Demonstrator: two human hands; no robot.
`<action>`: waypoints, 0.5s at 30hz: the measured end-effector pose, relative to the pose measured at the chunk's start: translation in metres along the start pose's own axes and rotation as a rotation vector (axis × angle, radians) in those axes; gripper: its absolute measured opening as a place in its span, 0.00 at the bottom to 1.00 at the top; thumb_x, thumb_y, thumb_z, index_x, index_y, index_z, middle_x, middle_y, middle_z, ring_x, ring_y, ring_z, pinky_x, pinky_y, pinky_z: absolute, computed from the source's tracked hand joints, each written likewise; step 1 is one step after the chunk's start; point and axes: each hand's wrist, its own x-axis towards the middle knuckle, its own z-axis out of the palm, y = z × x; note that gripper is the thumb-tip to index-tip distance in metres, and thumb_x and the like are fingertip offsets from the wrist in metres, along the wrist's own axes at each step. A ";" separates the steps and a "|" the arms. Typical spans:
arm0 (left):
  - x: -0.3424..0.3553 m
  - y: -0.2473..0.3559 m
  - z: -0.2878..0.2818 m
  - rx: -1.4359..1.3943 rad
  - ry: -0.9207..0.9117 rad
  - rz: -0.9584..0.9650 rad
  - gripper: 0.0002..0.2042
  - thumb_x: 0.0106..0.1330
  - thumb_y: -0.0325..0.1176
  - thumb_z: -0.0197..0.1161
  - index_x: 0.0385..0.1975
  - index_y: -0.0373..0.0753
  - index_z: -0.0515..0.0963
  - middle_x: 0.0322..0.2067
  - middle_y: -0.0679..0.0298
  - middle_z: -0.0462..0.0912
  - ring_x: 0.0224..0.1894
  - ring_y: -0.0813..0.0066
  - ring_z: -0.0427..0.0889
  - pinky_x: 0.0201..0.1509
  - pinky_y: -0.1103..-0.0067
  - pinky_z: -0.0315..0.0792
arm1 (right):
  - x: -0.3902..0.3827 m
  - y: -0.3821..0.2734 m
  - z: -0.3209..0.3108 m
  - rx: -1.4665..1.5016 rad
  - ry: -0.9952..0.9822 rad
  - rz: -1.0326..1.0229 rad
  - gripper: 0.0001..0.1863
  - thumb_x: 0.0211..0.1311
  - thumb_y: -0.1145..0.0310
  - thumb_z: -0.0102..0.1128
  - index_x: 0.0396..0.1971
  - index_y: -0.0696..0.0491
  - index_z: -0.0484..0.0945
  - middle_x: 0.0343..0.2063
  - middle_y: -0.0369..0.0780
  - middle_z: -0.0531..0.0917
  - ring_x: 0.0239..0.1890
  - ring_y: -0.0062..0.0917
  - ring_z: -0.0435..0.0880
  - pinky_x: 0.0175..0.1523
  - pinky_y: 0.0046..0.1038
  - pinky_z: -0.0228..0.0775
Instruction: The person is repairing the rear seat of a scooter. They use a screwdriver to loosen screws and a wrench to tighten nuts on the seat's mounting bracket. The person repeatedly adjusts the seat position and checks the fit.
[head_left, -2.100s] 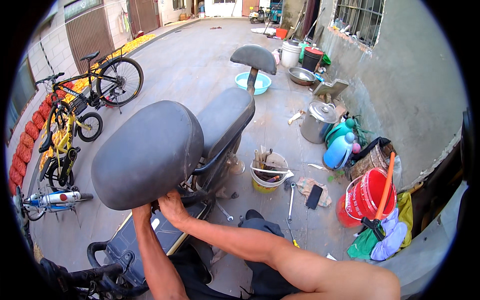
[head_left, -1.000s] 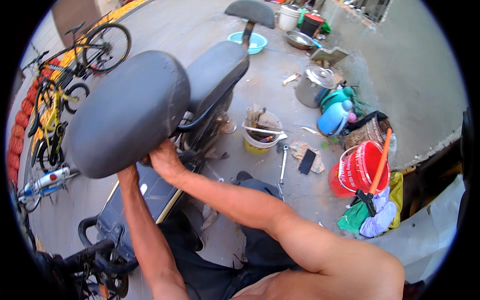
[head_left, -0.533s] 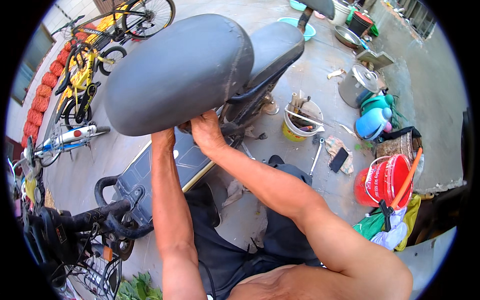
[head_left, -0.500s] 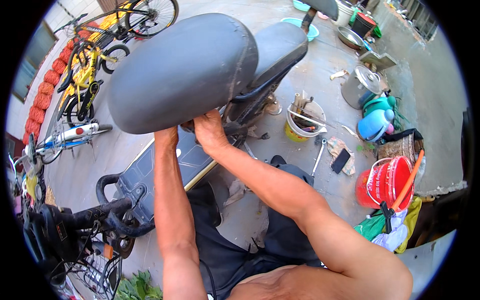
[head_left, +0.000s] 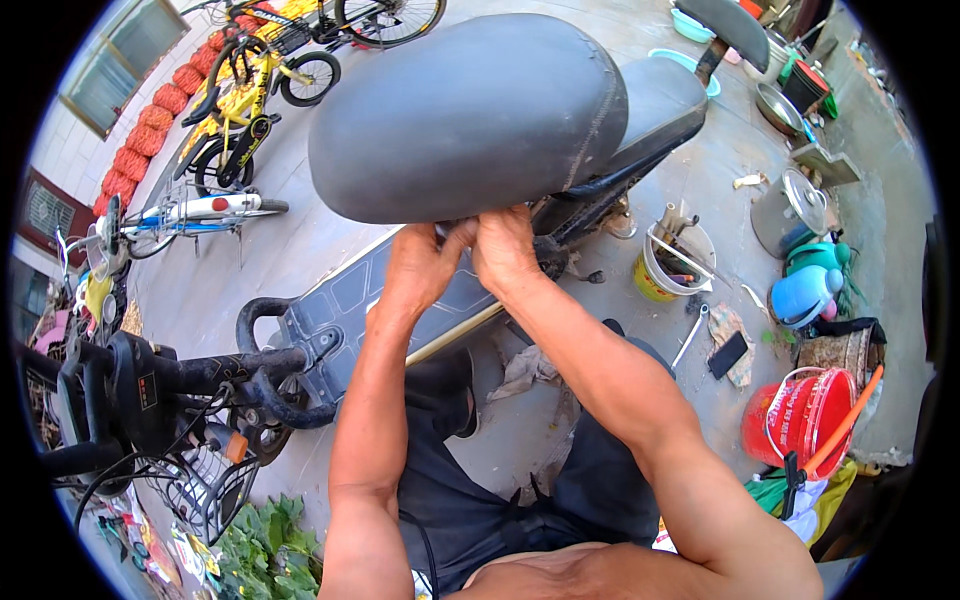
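Scooter seat, a large grey padded saddle (head_left: pixel 470 110) with a stitched seam, is standing tipped up on its hinge above the dark ribbed footboard (head_left: pixel 350 300) of the electric scooter, which is parked on the concrete yard floor (head_left: pixel 300 240). Both hands are working at the seat's lower front edge. The left hand (head_left: pixel 420 265) is curling its fingers up under the rim, and the right hand (head_left: pixel 505 250) is pressing just beside it, fingers tucked beneath the padding; what they are pinching there is hidden by the seat itself, so I cannot tell whether it is a catch, a bolt or only the cover's edge.

Doing this well probably calls for keeping the two hands close together, as they are, so the seat is not twisting on its hinge. One hand should be bearing the weight while the other is feeling along the underside, since the fingers are working blind. Elbows staying low and tucked should be helping the grip.

A yellow-and-white bucket of tools (head_left: pixel 672 265) is standing near the scooter's right side, within likely reach, and a red bucket (head_left: pixel 800 430) is sitting further right. Black handlebars (head_left: pixel 180 375) are lying at the lower left; yellow bicycles (head_left: pixel 250 110) are parked well apart, toward the yard's far left edge.
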 end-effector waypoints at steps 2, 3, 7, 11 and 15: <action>-0.014 0.030 -0.002 0.086 0.011 -0.092 0.16 0.67 0.34 0.62 0.45 0.26 0.74 0.24 0.56 0.81 0.23 0.71 0.78 0.27 0.75 0.72 | 0.001 -0.001 -0.004 0.014 -0.048 0.032 0.14 0.66 0.58 0.59 0.38 0.55 0.76 0.31 0.34 0.79 0.32 0.18 0.75 0.35 0.25 0.69; -0.012 0.032 -0.006 0.092 -0.010 -0.172 0.15 0.66 0.34 0.62 0.44 0.27 0.74 0.23 0.56 0.81 0.22 0.70 0.78 0.27 0.74 0.72 | 0.001 -0.003 -0.004 -0.003 -0.057 0.038 0.13 0.65 0.57 0.60 0.34 0.53 0.75 0.27 0.32 0.77 0.25 0.17 0.73 0.29 0.25 0.66; -0.008 0.006 -0.022 0.306 0.073 0.065 0.11 0.65 0.32 0.63 0.39 0.31 0.78 0.21 0.55 0.80 0.21 0.68 0.78 0.28 0.72 0.71 | -0.003 -0.010 0.009 -0.069 -0.032 -0.004 0.11 0.63 0.62 0.62 0.37 0.53 0.75 0.30 0.35 0.79 0.30 0.22 0.77 0.33 0.26 0.71; -0.005 -0.001 -0.029 0.400 0.195 0.190 0.08 0.63 0.32 0.65 0.35 0.33 0.80 0.20 0.54 0.80 0.22 0.68 0.78 0.28 0.72 0.71 | 0.005 -0.014 0.003 -0.166 -0.089 -0.037 0.12 0.64 0.60 0.61 0.35 0.54 0.75 0.27 0.37 0.80 0.27 0.22 0.78 0.32 0.26 0.72; -0.006 -0.004 -0.032 0.479 0.278 0.262 0.07 0.63 0.33 0.66 0.32 0.35 0.82 0.20 0.54 0.80 0.21 0.68 0.77 0.29 0.73 0.71 | -0.001 -0.023 0.010 -0.222 -0.074 0.018 0.13 0.64 0.60 0.61 0.33 0.55 0.76 0.25 0.38 0.80 0.22 0.22 0.78 0.27 0.24 0.73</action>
